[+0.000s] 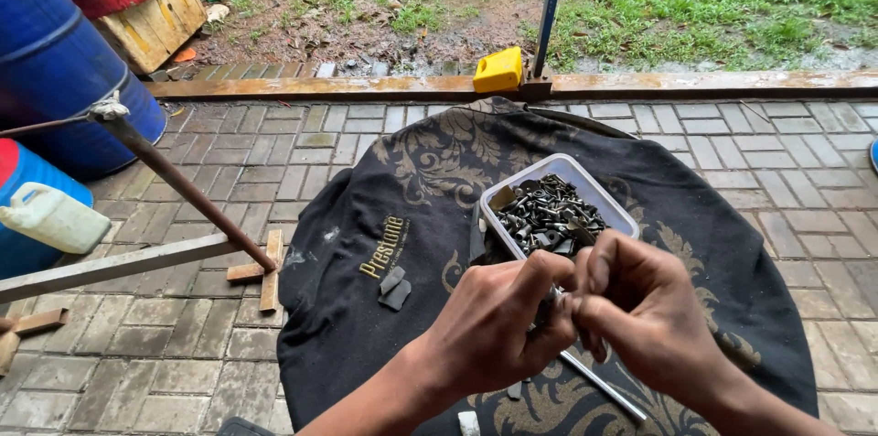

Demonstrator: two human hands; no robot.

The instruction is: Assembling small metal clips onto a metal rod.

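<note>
Hands (572, 308) pinch a small part beside clear rectangular tub (585, 182) of bolts.

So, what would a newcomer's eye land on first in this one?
Two bare hands meet low in the middle, the left hand and right hand pinching a small metal part together. Just above them a clear plastic tub of dark metal hardware sits on a black gold-patterned cloth. A blue drum stands far left.

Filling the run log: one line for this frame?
left hand: pinching small part | right hand: pinching same part | plastic tub: full of metal hardware | metal rod: on black cloth
</note>
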